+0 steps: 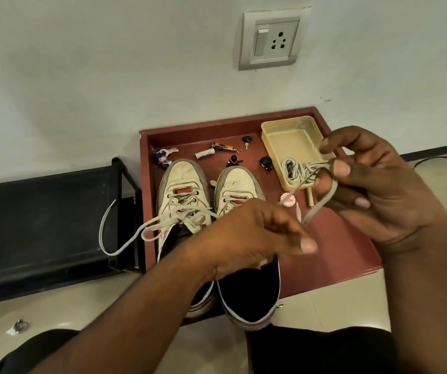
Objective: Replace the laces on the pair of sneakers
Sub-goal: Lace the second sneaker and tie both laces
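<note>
On tray [335, 238], two sneakers [181, 190]; both hands [378, 184] hold one lace [322, 203]

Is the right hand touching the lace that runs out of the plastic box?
Touching. The head view shows the right hand pinching the grey lace, with the strand passing between its fingers.

— Where are the hands?

— The left hand [246, 233] reaches in from the lower left, forearm running diagonally up, back of the hand toward the camera, fingers curled downward, thumb pointing right.

— Is it gripping something?

— Its fingertips are hidden and blurred; I cannot tell.

— And the other?

— The right hand [373, 184] is raised higher, forearm coming up along the right edge, palm turned left. Its fingers [338, 168] are curled and pinch a grey lace [322, 201], which hangs down in a loop below them.
</note>
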The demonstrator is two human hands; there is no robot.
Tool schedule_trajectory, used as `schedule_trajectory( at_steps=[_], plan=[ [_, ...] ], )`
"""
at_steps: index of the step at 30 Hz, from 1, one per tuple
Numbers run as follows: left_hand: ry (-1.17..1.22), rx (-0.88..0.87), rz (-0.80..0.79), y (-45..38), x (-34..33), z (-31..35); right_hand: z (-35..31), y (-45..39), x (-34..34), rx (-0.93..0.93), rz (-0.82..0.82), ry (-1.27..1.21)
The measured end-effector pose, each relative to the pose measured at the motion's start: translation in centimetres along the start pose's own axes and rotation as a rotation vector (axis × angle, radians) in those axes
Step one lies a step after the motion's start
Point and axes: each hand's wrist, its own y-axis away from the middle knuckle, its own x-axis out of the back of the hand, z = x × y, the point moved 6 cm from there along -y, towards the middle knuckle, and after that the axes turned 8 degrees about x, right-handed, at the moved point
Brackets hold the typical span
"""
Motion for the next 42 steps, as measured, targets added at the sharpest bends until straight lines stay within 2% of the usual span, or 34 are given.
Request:
schedule_trajectory(
  at_steps=[3,6,10,12,15,17,18,20,22,23,25,28,31,34,39,42],
  plan=[
    [-0.046,-0.081,0.224,0.0,2.4,0.5,0.0,0.1,0.9,0.025,0.093,-0.037],
    [0.032,-0.121,0.175,-0.1,1.5,0.6,0.2,-0.1,0.4,0.007,0.054,-0.045],
    [0.062,-0.177,0.224,-0.4,0.8,0.7,-0.1,0.0,-0.1,0.015,0.002,0.020],
    [0.009,-0.127,0.170,-0.2,1.3,0.6,-0.2,0.0,1.3,0.035,0.131,0.057],
    [-0.087,-0.022,0.131,0.9,3.6,0.7,0.3,0.8,4.8,0.044,0.420,0.179],
    [-0.122,0.017,0.170,1.5,5.8,0.7,1.1,1.5,6.5,-0.073,0.485,0.544],
    [-0.142,0.034,0.202,1.7,6.7,0.7,1.8,1.9,7.1,-0.200,0.437,0.785],
    [-0.196,0.062,0.294,2.1,8.2,0.5,3.8,2.5,7.9,-0.539,0.195,1.169],
    [-0.246,0.032,0.389,2.2,8.9,0.7,5.2,2.7,7.4,-0.794,-0.058,1.401],
    [-0.262,0.007,0.414,2.1,8.8,0.9,5.4,2.5,6.6,-0.821,-0.123,1.448],
    [-0.304,-0.016,0.413,1.8,8.2,1.1,5.6,1.0,3.3,-0.704,-0.176,1.337],
    [-0.341,-0.011,0.389,1.4,7.7,1.1,6.6,-0.4,-1.2,-0.519,-0.238,0.937],
    [-0.427,0.041,0.395,1.6,8.4,0.5,6.6,-0.4,-0.4,-0.482,-0.223,0.955],
    [-0.511,0.077,0.432,1.3,8.8,-0.1,6.0,-0.1,1.4,-0.499,-0.115,0.941],
    [-0.438,0.042,0.477,0.6,7.8,0.2,6.8,-1.2,-0.3,-0.348,-0.006,0.789],
    [-0.391,0.027,0.610,0.8,7.9,0.0,7.5,-1.3,0.8,-0.347,0.040,0.851]
  ],
)
